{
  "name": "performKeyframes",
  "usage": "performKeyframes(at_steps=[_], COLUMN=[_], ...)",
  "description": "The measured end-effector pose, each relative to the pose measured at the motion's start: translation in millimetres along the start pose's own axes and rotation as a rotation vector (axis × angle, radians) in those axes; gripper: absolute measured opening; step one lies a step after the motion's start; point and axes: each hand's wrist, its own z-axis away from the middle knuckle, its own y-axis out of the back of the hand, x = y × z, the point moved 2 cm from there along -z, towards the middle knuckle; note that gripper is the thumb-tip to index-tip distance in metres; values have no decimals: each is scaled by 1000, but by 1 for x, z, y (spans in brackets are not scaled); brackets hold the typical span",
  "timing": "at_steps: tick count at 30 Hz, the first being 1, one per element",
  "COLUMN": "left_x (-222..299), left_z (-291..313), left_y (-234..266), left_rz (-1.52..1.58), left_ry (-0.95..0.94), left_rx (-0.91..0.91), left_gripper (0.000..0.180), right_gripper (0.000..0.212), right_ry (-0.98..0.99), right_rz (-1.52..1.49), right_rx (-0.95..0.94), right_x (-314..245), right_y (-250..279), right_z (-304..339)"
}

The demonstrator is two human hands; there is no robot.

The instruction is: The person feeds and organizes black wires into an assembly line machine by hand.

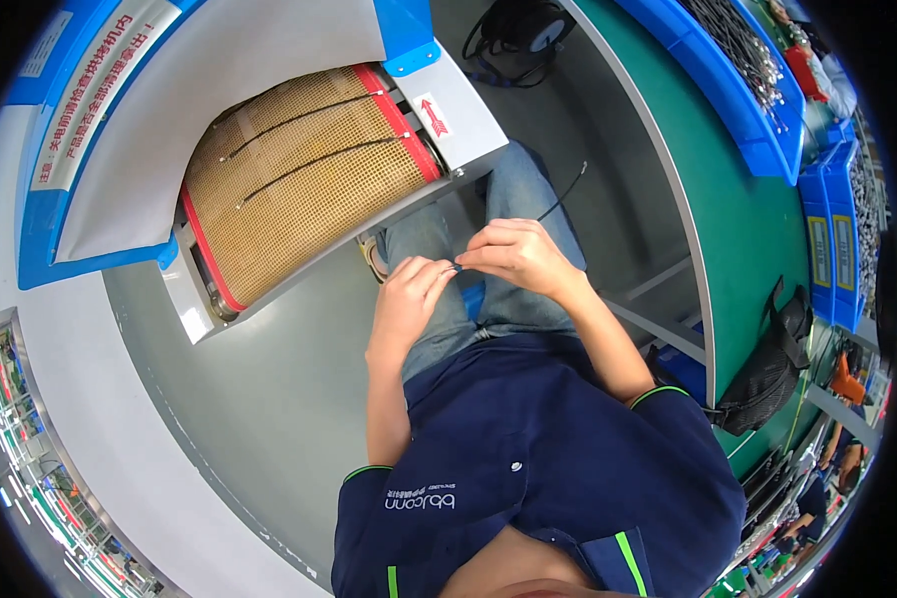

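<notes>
In front of my body, both hands meet over my lap at one end of a thin black cable [566,193]. My left hand [405,304] pinches the tip of that end between thumb and fingers. Close beside it, my right hand [518,257] is closed on the same cable, whose free end sticks out past the knuckles, up and to the right. The small part between the fingertips is mostly hidden. Two similar black cables, an upper one [304,122] and a lower one [319,164], lie apart on a tan mesh conveyor belt [299,214] at the upper left.
A blue and white machine hood [239,45] covers the belt's far part. To the right stands a green-topped table [708,130] with a blue bin [713,75] of cables, more blue bins [835,234] and a black bag [767,369]. A coiled black cord [523,40] lies below.
</notes>
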Motion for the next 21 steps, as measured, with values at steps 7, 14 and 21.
performKeyframes(at_steps=[7,14,21], left_x=[3,1,-4], left_z=[2,3,3], left_y=[-9,-7,-11], left_rz=[-9,-21,-11], left_ry=[-14,-91,-120], left_rx=[10,135,210], left_gripper=[14,16,16], right_gripper=[15,13,12], right_ry=[-70,-170,-223], right_rz=[-115,-196,-257], right_rx=[10,-45,5], right_x=[3,7,12], right_y=[-9,-12,-6], right_z=[8,11,15])
